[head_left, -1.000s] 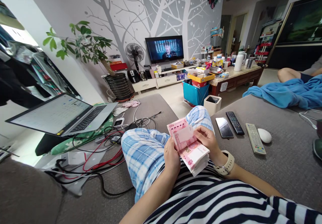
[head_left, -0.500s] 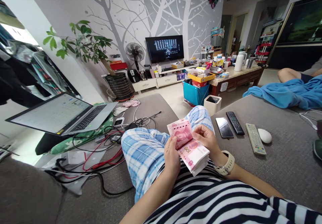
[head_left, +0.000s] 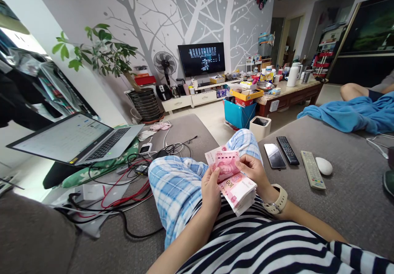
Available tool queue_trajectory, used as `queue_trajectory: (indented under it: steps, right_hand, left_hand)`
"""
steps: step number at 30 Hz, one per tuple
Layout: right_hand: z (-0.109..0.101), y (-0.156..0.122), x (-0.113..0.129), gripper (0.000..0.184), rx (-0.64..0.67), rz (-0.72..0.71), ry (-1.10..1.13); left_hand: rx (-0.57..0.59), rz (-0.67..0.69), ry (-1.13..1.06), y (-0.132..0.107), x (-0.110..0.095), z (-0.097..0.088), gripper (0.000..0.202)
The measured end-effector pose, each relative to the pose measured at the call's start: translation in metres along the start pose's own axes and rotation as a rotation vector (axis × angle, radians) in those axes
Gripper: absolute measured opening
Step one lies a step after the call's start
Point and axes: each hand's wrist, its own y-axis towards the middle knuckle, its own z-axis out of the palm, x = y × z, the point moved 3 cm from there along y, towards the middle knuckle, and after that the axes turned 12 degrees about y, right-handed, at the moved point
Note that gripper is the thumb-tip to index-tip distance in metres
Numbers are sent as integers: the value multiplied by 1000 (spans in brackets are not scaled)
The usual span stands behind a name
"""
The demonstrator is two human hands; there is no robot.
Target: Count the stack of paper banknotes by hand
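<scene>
A thick stack of pink 100 banknotes (head_left: 241, 189) lies bent between my hands, above my lap. My left hand (head_left: 211, 189) is closed on its left side, thumb over the face of the notes. One upper banknote (head_left: 227, 165) stands folded up toward the far side, its portrait showing, with another note's corner behind it. My right hand (head_left: 254, 169) pinches the right edge of that raised note with thumb and finger. The lower part of the stack fans out loosely toward my striped shirt. My right wrist wears a beige watch (head_left: 278, 200).
Right of me on the grey sofa lie a phone (head_left: 275, 156), a black remote (head_left: 287, 150), a beige remote (head_left: 313, 170) and a white mouse (head_left: 324, 166). To the left are an open laptop (head_left: 107, 142) and tangled cables (head_left: 132, 192). Another person's leg (head_left: 355, 91) shows far right.
The raised note has shifted right toward my right hand, uncovering the note behind it at the upper left. My right hand has moved slightly; the left hand stays nearly still.
</scene>
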Motion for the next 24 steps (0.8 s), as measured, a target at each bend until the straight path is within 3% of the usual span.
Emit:
queue_trajectory:
  steps: [10,18,24]
  right_hand:
    - [2,-2,3,28,-17,-16,-29]
    - [4,-3,6,26,-20,-13,-48]
    - [4,-3,6,27,-15,-15,-58]
  left_hand:
    - [-36,41,82,0,-2,-2,15]
    - [-262,167,533,-7,-26,-4,29]
    - [-276,168,588,-9,-30,-2,29]
